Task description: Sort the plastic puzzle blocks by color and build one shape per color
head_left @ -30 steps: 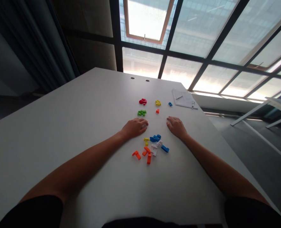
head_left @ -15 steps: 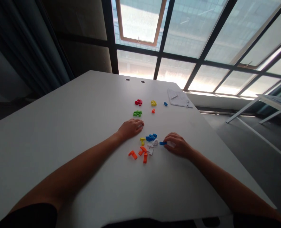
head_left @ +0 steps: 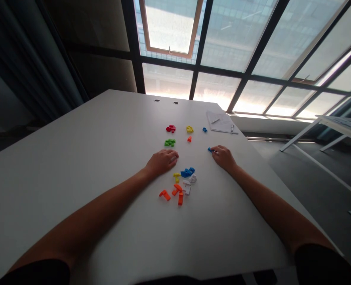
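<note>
My right hand [head_left: 224, 157] pinches a small blue plastic piece [head_left: 209, 149] between thumb and fingertips, low over the white table and right of a lone orange piece [head_left: 189, 139]. My left hand [head_left: 163, 161] rests palm down on the table with its fingers loosely bent and nothing visible in them. Just beyond it lie green pieces [head_left: 170, 143]. Nearer me is a mixed heap: blue pieces [head_left: 187, 172], a yellow piece [head_left: 177, 177], white pieces [head_left: 187, 187] and orange pieces [head_left: 180, 198].
Farther back on the white table [head_left: 119, 130] are red pieces [head_left: 171, 128], yellow pieces [head_left: 189, 129] and a small blue group [head_left: 205, 130]. Paper [head_left: 220, 122] with pens lies near the right edge. Behind the table stand large windows [head_left: 223, 39].
My right hand has carried the blue piece away from the mixed heap, forward across the table toward the small blue group. My left hand has stayed in place.
</note>
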A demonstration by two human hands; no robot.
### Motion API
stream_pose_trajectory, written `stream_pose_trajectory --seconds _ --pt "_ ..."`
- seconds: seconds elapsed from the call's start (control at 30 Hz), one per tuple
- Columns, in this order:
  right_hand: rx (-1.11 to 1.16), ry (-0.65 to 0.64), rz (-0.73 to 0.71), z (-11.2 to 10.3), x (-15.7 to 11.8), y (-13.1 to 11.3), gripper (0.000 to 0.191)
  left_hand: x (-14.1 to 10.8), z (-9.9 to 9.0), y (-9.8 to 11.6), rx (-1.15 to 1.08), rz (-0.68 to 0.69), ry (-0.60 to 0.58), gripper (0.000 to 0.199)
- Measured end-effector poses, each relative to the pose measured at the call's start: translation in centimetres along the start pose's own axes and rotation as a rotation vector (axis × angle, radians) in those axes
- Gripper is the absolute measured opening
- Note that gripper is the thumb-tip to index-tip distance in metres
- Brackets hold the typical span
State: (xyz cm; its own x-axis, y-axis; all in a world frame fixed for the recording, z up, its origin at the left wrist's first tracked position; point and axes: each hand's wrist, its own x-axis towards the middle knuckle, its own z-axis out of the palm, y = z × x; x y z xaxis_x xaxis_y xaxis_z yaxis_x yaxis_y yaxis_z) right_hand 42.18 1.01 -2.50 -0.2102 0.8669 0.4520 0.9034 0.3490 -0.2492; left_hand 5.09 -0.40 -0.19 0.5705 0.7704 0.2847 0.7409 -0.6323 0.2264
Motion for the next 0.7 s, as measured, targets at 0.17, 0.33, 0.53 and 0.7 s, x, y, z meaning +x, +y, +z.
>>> stream_pose_trajectory --seconds 0.17,0.33,0.53,0.7 --pt "-0.092 -0.076 0.113 2.6 6.0 0.0 0.038 0.0 0.2 0.0 -0.014 -0.017 0.004 0.028" --pt "-0.207 -0.101 0.283 4.2 10.2 -0.3 0.043 0.0 0.1 -0.1 -0.003 -0.006 0.004 0.027" --pt "-0.276 -0.130 0.357 4.8 12.2 -0.2 0.047 0.0 -0.1 0.1 0.007 -0.007 -0.008 0.025" --pt "-0.252 -0.099 0.377 5.2 12.8 0.4 0.052 0.0 -0.1 0.2 0.007 -0.006 -0.009 0.026"
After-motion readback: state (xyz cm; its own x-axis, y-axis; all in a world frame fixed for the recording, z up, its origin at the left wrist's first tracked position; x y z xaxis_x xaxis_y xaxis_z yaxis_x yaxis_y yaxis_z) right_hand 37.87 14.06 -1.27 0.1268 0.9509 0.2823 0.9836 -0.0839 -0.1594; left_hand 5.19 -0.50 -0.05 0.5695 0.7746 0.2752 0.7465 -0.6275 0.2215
